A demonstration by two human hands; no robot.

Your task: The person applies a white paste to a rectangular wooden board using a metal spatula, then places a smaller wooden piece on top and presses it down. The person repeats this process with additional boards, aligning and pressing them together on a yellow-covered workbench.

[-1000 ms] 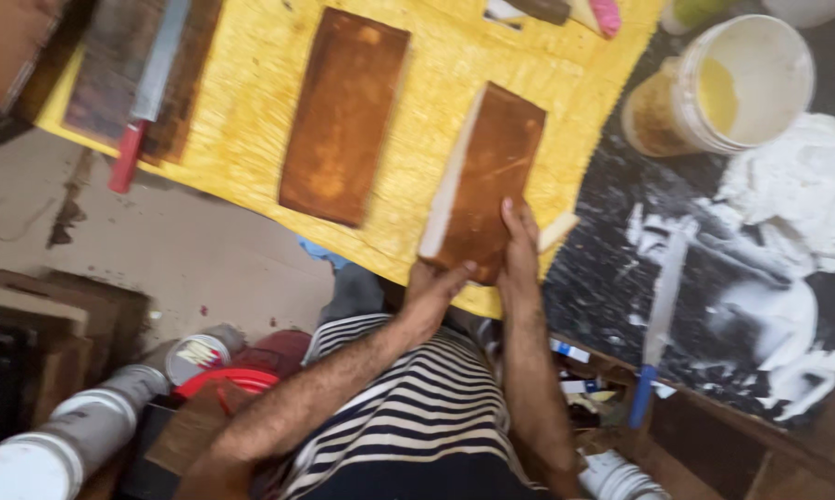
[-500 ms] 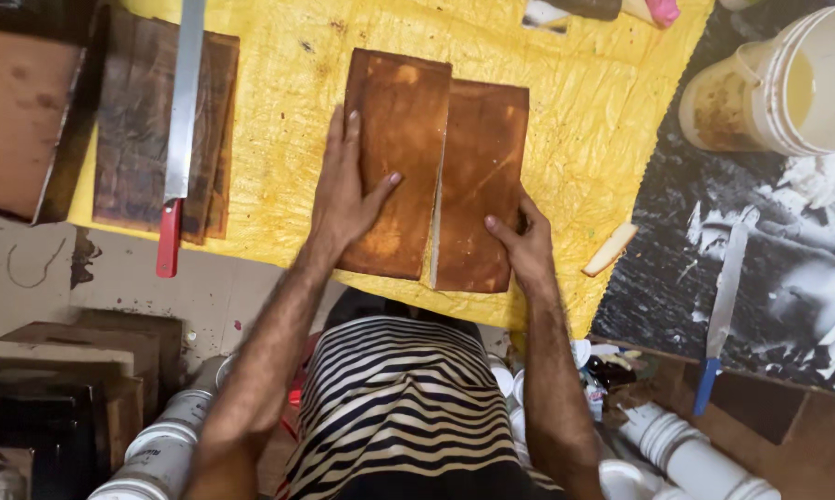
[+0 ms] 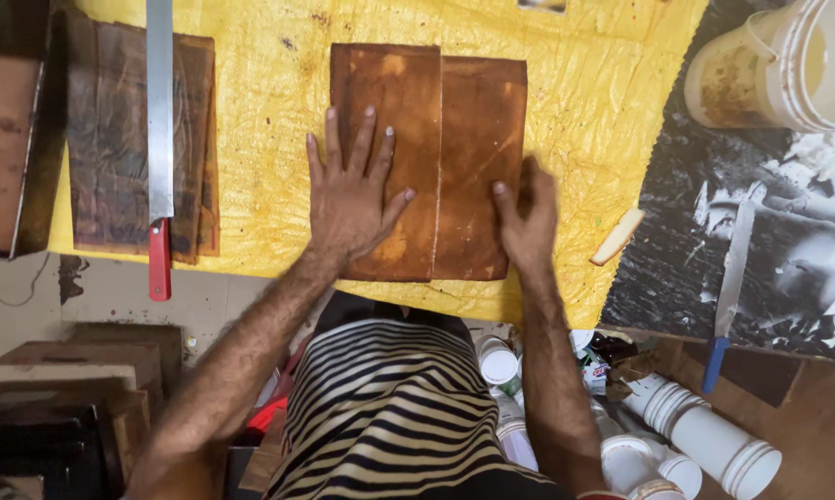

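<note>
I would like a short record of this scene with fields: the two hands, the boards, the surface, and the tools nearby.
left hand: flat, fingers spread, on the left brown board
right hand: resting on the right brown board, near its lower edge
boards: two, side by side, long edges touching
surface: yellow sheet over the table
left side: long blade with red handle lying on darker boards
right side: white bucket; blade with blue handle
</note>
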